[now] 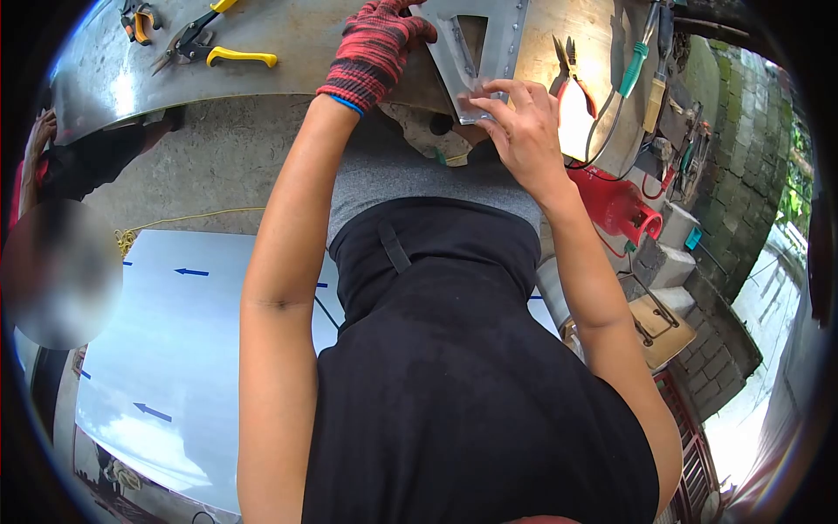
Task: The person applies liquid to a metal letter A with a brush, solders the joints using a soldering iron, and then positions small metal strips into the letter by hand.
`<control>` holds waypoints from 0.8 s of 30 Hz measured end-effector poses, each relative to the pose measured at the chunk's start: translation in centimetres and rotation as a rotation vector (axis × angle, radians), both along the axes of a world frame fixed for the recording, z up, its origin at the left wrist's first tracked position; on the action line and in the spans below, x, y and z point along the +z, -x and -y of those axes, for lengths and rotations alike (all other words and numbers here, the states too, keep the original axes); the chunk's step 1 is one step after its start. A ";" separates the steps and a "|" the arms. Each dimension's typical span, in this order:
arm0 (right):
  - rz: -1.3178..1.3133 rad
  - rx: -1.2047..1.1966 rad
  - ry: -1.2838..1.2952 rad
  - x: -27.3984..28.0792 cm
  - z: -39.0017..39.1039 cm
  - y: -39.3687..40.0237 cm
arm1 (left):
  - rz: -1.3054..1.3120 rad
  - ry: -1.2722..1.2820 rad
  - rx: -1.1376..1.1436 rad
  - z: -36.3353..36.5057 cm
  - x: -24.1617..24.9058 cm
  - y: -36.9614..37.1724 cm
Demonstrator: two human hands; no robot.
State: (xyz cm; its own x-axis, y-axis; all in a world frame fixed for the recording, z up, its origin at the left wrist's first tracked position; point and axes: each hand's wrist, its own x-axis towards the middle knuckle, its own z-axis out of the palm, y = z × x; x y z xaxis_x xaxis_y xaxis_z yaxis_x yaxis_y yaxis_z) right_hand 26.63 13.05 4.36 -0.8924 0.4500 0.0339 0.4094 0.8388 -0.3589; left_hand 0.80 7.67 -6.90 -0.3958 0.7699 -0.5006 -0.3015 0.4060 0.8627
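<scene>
My left hand (377, 48), in a red and black knitted glove, is at the top edge of the view beside a grey metal frame (448, 51) with a triangular opening. Its fingers are partly cut off by the edge, so their grip cannot be made out. My bare right hand (517, 118) pinches the frame's near corner with thumb and fingers. The frame lies over the near edge of the metal worktable (297, 26). Just right of my right hand are pliers with red handles (572, 83).
Yellow-handled snips (196, 51) and orange-handled cutters (138, 22) lie on the table's left. A green-handled tool (635, 70) is at the right, above a red gas cylinder (611, 205). Another person (87, 166) is at the left. A large pale sheet (175, 332) lies behind me.
</scene>
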 end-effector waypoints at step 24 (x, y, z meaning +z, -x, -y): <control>-0.002 -0.065 0.106 -1.5 2.3 1.4 | -0.991 -0.097 -0.051 2.8 5.0 -3.9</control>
